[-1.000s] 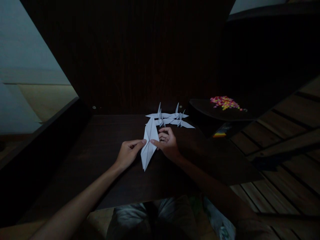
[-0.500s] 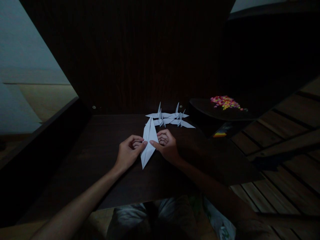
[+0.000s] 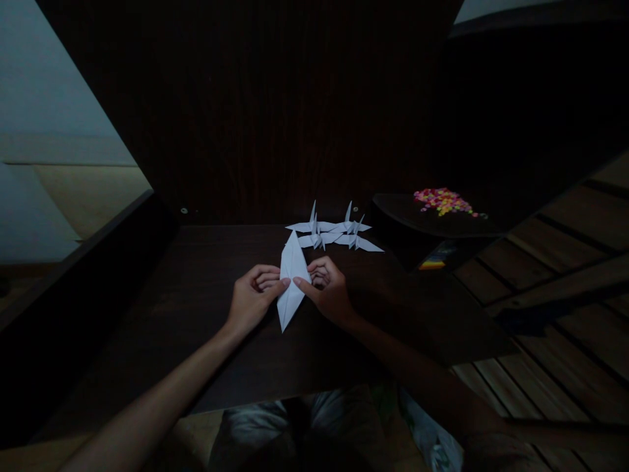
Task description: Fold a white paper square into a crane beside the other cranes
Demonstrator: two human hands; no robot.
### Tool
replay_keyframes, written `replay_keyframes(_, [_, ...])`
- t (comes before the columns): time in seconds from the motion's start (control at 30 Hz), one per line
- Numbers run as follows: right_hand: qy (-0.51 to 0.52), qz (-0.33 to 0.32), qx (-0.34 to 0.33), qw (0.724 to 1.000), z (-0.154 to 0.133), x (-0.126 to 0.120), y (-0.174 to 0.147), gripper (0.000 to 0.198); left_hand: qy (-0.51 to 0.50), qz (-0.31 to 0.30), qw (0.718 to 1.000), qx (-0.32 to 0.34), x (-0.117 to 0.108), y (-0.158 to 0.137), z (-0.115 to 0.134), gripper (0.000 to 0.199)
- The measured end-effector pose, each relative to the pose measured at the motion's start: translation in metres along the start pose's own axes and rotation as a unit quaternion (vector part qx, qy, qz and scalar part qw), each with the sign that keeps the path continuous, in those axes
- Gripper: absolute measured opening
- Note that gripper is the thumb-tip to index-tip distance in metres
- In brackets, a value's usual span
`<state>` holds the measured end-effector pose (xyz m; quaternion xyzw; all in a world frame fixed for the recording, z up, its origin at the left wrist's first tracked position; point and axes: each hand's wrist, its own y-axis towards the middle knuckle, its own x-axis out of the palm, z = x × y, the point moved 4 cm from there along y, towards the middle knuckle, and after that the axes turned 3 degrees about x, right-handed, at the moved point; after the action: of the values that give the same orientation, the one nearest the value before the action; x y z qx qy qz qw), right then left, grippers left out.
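Observation:
A white folded paper (image 3: 293,262), a long diamond in shape, is held between my two hands above the dark desk. My left hand (image 3: 255,292) pinches its left edge, the thumb lying on the front face and the fingers curled behind. On the opposite edge my right hand (image 3: 328,288) grips in the same way, its thumb tip close to the left one. Just beyond the paper's upper tip, several white origami cranes (image 3: 354,239) stand grouped together, wings overlapping.
Small colourful pieces (image 3: 445,201) lie heaped on a rounded dark shelf (image 3: 393,208) at the right. A dark upright panel (image 3: 260,118) closes off the desk's back. A raised side board (image 3: 98,246) runs along the left. Wooden slats (image 3: 550,262) are at the far right.
The split down the paper's upper half has closed, and its face now looks flatter. Both hands keep nearly the same place and grip. The cranes have not moved.

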<state>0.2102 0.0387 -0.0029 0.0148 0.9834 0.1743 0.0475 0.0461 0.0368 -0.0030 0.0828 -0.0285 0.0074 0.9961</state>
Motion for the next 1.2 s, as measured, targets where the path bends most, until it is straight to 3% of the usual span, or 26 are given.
replay_keyframes(0.37, [-0.016,0.000,0.004,1.000,0.000,0.002,-0.002,0.026,0.100,0.028,0.986,0.128,0.000,-0.012,0.012,0.026])
replay_keyframes(0.67, [-0.034,0.012,0.000,0.999,0.001,0.002,-0.005,0.027,0.082,0.039,0.988,0.125,0.001,-0.011,0.014,0.022])
replay_keyframes(0.8, [-0.035,0.021,0.000,0.999,0.001,0.002,-0.005,0.026,0.125,0.013,0.985,0.117,0.003,-0.011,0.017,0.015])
replay_keyframes(0.93, [-0.043,0.031,-0.001,0.999,0.000,0.002,-0.005,0.024,0.180,-0.014,0.971,0.156,0.005,-0.013,0.020,0.013])
replay_keyframes(1.2, [-0.028,-0.037,-0.015,0.999,-0.005,0.005,-0.008,0.015,0.249,0.013,0.946,0.205,0.003,-0.015,0.025,0.012])
